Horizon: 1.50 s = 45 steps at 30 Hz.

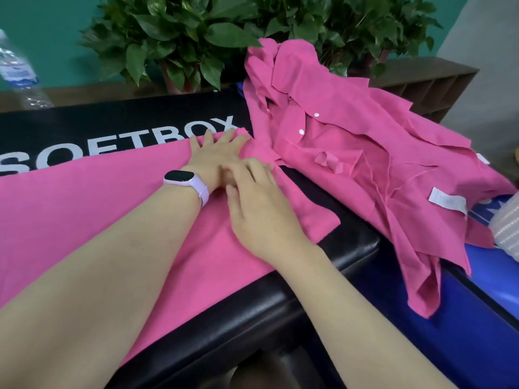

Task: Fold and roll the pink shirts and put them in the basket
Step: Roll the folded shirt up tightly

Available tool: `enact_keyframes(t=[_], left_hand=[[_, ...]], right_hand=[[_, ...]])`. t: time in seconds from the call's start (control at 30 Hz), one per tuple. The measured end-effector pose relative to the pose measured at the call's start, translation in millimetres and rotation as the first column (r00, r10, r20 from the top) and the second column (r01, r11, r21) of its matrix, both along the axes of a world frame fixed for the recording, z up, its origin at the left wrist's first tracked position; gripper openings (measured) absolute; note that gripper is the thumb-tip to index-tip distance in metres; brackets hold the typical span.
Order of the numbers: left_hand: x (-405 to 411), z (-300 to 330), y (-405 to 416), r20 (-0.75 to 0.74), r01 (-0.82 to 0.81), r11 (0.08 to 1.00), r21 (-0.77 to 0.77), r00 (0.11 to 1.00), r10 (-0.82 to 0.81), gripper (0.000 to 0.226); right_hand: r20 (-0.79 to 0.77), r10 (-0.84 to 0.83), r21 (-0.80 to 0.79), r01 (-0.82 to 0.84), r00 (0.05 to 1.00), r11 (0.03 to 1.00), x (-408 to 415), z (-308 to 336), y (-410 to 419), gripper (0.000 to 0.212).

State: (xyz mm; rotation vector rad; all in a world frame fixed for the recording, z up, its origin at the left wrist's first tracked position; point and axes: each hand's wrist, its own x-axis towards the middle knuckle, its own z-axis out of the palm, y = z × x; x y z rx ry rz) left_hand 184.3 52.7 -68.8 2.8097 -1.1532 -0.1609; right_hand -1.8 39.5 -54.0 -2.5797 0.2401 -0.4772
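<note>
A pink shirt (92,209) lies spread flat across the black padded surface (112,122). My left hand (216,155), with a pale purple watch on its wrist, presses flat on the shirt's far right end, fingers straight and spread. My right hand (258,209) lies just in front of it, palm down on the same cloth, its fingertips at a small fold by the left hand. A heap of more pink shirts (351,164) with white buttons and labels sits to the right. No basket is clearly in view.
Leafy green plants (213,35) stand behind the surface. A plastic water bottle (16,68) is at the far left. A brown wooden shelf (427,85) is at the back right. A blue mat (449,318) and a white ribbed object (508,234) lie at the right edge.
</note>
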Motion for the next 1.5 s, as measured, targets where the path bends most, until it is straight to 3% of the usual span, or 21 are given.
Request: enact_keyframes(t=[0.07,0.23,0.47,0.6,0.7,0.8,0.93,1.03,1.1,1.3,1.5], left_hand=[[0.0,-2.4,1.2,0.017,0.008,1.000,0.015,1.000,-0.008,0.102],[-5.3,0.7,4.0,0.022,-0.014,1.000,0.013,1.000,0.014,0.113],[-16.2,6.6,5.5,0.092,-0.025,0.999,0.027,0.996,0.023,0.094],[-70.9,34.2,26.8,0.343,-0.042,0.998,-0.056,0.938,0.059,0.063],[-124.9,29.1,59.4,0.220,0.014,0.998,-0.068,0.975,0.002,0.051],[-163.8,17.4,123.5,0.109,-0.035,0.987,-0.154,0.993,0.053,0.058],[-190.1,8.1,202.5,0.015,-0.171,0.975,-0.142,0.985,0.175,0.070],[-209.1,6.5,234.7,0.038,-0.231,0.967,-0.104,0.971,0.236,0.075],[-223.8,3.7,252.8,0.072,-0.227,0.970,-0.091,0.970,0.234,0.081],[-239.3,-3.5,330.8,0.167,-0.302,0.950,-0.074,0.936,0.311,0.108],[-245.3,-10.7,343.5,0.221,-0.314,0.946,-0.081,0.920,0.324,0.101]], right_hand=[[-0.098,-0.018,0.005,0.019,0.995,1.000,-7.5,-8.2,-14.0,0.056],[-0.380,-0.098,-0.221,0.012,0.920,0.975,-33.3,-19.3,-57.6,0.085],[-0.371,-0.137,-0.258,0.040,0.918,0.965,-39.7,-21.6,-59.9,0.090],[-0.370,-0.134,-0.268,0.033,0.919,0.963,-43.8,-15.4,-58.2,0.083],[-0.318,-0.143,-0.299,0.044,0.937,0.953,-46.6,-13.5,-56.1,0.077],[-0.322,-0.160,-0.398,0.020,0.933,0.917,-49.8,-8.2,-49.7,0.074],[-0.371,-0.193,-0.458,0.002,0.908,0.889,-56.7,6.0,-27.2,0.067],[-0.369,-0.042,-0.339,-0.093,0.928,0.936,-59.2,5.5,25.1,0.065],[-0.359,0.049,-0.313,-0.170,0.932,0.934,-68.5,-4.8,54.0,0.075],[-0.294,0.049,-0.364,-0.160,0.955,0.918,-96.6,-14.8,41.5,0.098],[-0.293,0.070,-0.348,-0.174,0.954,0.921,-114.2,-16.0,12.0,0.105]])
